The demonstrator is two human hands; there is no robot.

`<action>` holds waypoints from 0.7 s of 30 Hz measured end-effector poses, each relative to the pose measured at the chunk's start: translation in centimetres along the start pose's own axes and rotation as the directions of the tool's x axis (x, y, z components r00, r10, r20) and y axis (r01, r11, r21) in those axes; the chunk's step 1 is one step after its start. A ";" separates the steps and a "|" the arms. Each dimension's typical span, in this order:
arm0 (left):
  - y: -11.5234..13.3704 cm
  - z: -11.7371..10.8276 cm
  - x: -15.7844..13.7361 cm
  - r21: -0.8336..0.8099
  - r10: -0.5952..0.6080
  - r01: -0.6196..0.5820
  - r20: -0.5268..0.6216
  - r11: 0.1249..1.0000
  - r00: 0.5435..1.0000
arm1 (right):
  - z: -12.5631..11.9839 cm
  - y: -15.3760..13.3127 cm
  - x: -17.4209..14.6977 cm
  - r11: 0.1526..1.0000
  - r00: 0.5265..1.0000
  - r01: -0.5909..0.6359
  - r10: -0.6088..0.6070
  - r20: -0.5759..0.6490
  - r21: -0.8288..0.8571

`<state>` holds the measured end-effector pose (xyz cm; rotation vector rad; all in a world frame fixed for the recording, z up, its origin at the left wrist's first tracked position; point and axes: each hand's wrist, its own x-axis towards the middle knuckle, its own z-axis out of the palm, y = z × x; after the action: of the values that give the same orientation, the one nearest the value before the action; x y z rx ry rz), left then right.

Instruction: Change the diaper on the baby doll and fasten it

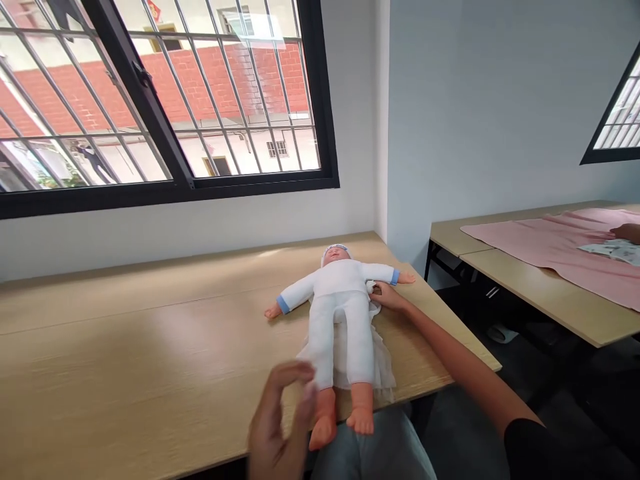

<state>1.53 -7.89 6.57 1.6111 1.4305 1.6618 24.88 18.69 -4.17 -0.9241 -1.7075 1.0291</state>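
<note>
A baby doll point(341, 283) with a white cloth body and blue cuffs lies on its back on the wooden table, arms spread. Its bare feet reach over the near edge. Under its back and legs is a sheer white garment point(384, 363), mostly hidden by the doll. Beside the doll's waist, below its arm on the right, my right hand point(389, 297) pinches a bunched edge of that white fabric. My left hand point(280, 417) hovers near the doll's lower leg, slightly blurred, with thumb and fingers apart and nothing visible between them.
The wooden table point(150, 373) runs along the wall under a barred window point(215, 93). Across a gap on the right stands another table point(540, 280) with a pink cloth point(555, 240). Another person's hand point(626, 233) rests there near a patterned white cloth point(615, 251).
</note>
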 end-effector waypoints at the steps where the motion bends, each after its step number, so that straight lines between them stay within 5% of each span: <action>1: 0.9 1.7 1.6 0.026 0.118 -0.121 0.115 0.992 0.986 | -0.1 -0.2 -0.2 1.000 1.000 -0.016 0.016 0.013 0.025; 2: 1.5 3.7 3.2 0.038 0.234 -0.254 0.282 0.966 0.930 | -0.2 -0.5 -0.3 0.999 0.999 -0.034 0.033 0.025 0.038; 4: 1.5 8.1 6.2 0.050 0.376 -0.522 0.637 0.851 0.673 | -0.6 -1.1 -0.8 0.997 0.996 -0.071 0.069 0.048 0.032; 6: 0.3 12.4 8.5 0.140 0.294 -0.708 0.842 0.692 0.453 | -1.4 -1.5 -1.1 0.993 0.989 -0.113 0.111 0.099 0.016; 8: -1.3 15.7 10.2 0.271 0.086 -0.808 0.927 0.523 0.366 | -2.5 -1.6 -1.2 0.986 0.975 -0.164 0.157 0.159 0.033; 12: -3.5 19.0 11.7 0.382 -0.120 -0.829 0.923 0.409 0.367 | -4.6 -1.2 -1.0 0.977 0.966 -0.210 0.202 0.164 0.036; 17: -4.1 19.9 12.6 0.485 -0.189 -0.807 0.875 0.338 0.446 | -5.1 -0.7 -0.6 0.979 0.978 -0.202 0.202 0.060 -0.003; 21: -4.5 19.2 13.1 0.506 -0.101 -0.802 0.859 0.317 0.502 | -3.6 -0.7 -0.5 0.993 0.999 -0.034 0.033 -0.010 -0.115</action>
<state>14.19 12.05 5.17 2.9923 1.4400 -0.1824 28.31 18.79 -2.86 -1.0328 -1.7642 0.9556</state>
